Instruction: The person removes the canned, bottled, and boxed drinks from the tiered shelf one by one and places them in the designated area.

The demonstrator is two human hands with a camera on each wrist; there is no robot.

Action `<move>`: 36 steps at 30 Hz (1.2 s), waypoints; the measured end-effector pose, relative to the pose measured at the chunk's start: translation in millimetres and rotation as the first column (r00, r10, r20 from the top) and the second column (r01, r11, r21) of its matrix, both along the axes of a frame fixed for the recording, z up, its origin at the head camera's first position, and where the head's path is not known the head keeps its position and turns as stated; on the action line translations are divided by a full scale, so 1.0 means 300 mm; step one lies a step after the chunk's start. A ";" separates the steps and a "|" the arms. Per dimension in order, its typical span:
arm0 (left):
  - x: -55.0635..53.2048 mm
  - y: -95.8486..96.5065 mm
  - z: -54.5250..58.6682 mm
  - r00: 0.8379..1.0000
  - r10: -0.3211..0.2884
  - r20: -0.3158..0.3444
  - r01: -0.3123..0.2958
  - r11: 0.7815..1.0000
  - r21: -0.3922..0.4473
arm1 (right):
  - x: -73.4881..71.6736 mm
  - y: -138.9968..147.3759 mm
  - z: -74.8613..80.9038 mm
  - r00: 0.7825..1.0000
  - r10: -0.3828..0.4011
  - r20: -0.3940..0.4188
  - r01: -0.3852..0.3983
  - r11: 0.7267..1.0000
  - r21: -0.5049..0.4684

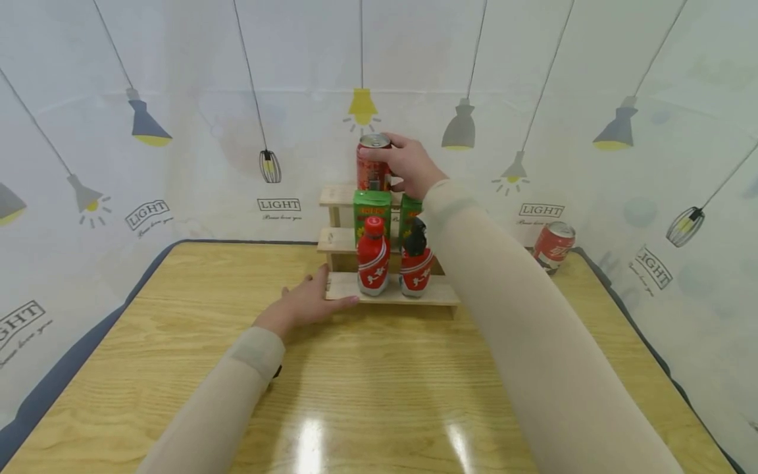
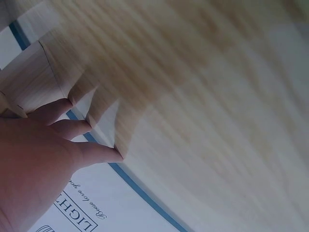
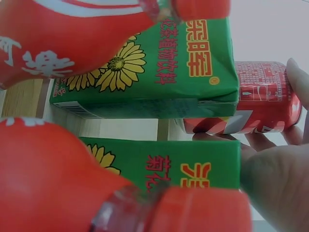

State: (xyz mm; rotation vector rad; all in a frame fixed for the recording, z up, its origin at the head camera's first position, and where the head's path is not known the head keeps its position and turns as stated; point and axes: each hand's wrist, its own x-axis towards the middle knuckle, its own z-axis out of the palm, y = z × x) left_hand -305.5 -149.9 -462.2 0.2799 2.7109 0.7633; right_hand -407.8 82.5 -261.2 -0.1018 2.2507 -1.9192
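On the top step of a small wooden tiered rack [image 1: 349, 286] stands a red soda can [image 1: 366, 172]. My right hand [image 1: 412, 166] grips this can, fingers and thumb around its upper part; the right wrist view shows the can [image 3: 263, 92] behind the drink cartons. Down at the rack's left end, my left hand [image 1: 304, 304] is spread, its thumb along the lowest step's front edge. In the left wrist view, the fingers [image 2: 99, 153] of that hand are extended with their tips on the table; its thumb is hidden there.
Two green drink cartons [image 1: 372, 209] occupy the middle step. Two red bottles [image 1: 373, 266] stand on the lowest step; something dark covers the right one's top in the head view. Another red can [image 1: 555, 247] is at the table's [image 1: 355, 382] back right, before the printed wall covering [image 1: 201, 164].
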 end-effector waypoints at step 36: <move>0.009 0.009 0.002 1.000 0.008 -0.017 -0.008 1.000 -0.005 | 0.029 0.164 0.031 0.998 0.011 0.059 -0.013 0.999 0.038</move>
